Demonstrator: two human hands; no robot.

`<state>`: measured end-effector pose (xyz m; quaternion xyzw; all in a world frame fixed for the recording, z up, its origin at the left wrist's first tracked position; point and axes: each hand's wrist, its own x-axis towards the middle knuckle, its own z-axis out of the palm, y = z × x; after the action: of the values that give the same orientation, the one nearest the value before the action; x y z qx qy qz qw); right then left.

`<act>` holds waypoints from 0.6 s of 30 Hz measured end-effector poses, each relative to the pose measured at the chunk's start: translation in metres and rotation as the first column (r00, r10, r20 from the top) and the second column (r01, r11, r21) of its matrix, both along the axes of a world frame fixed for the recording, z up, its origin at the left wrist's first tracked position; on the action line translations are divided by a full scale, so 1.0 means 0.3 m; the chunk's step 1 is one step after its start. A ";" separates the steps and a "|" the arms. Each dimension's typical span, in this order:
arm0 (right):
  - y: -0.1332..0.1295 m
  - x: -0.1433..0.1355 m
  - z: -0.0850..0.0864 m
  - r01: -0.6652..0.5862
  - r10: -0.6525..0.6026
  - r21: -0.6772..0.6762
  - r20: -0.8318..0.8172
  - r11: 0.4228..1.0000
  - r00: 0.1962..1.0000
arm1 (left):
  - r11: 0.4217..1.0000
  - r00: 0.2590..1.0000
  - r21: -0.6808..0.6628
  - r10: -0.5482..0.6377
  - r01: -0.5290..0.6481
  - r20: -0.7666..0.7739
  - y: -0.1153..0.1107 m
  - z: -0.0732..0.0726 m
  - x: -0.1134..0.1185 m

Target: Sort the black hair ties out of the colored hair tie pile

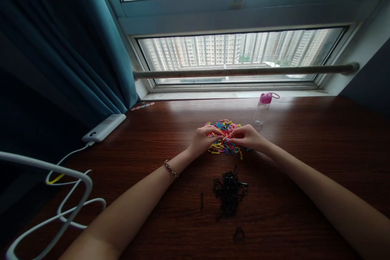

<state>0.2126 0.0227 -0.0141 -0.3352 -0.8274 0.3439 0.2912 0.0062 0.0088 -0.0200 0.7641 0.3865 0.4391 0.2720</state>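
Observation:
A heap of small bands in many colours [224, 147] lies on the dark wooden table [292, 162]. At its left edge is my left hand [206, 137], fingers closed in a pinch over the heap. My right hand [245, 136] pinches at the heap's right side, its fingertips close to those of the left. What either hand grips is too small to make out. Nearer to me lies a pile of black bands [230, 193], apart from the coloured ones. A bracelet [171, 169] circles my left wrist.
A clear bottle with a pink lid [262, 109] stands behind my right hand. At the left are a white power bank [104, 128] and looping white cables [87, 178]. A single black band [239, 235] lies near the front. Beyond the table are a window and a blue curtain [76, 48].

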 end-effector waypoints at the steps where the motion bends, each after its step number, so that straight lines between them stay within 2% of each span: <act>1: -0.005 -0.005 0.001 -0.013 0.011 0.047 0.059 0.999 0.998 | 0.999 1.000 -0.042 0.015 -0.014 0.016 0.000 0.007 -0.001; 4: -0.020 -0.020 0.002 -0.005 -0.040 0.190 0.232 0.982 0.972 | 0.975 0.995 -0.221 0.005 0.016 0.095 0.002 0.030 -0.004; 6: -0.028 -0.027 0.001 0.001 -0.071 0.222 0.307 0.975 0.949 | 0.945 0.987 -0.319 -0.021 0.071 0.158 0.004 0.042 -0.006; 8: -0.031 -0.030 0.000 0.004 -0.078 0.214 0.337 0.977 0.938 | 0.927 0.981 -0.361 -0.032 0.101 0.191 0.007 0.048 -0.007; 13: -0.022 -0.027 -0.008 0.033 -0.080 0.167 0.285 0.985 0.955 | 0.902 0.971 -0.419 -0.003 0.106 0.240 0.014 0.042 -0.008; 18: -0.001 -0.019 -0.011 0.082 -0.084 0.020 0.159 0.996 0.984 | 0.850 0.940 -0.480 -0.048 0.216 0.339 0.012 0.043 -0.011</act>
<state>0.2068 0.0225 -0.0173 -0.3938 -0.8357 0.2980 0.2403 0.0030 0.0124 -0.0071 0.6100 0.3863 0.4169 0.5522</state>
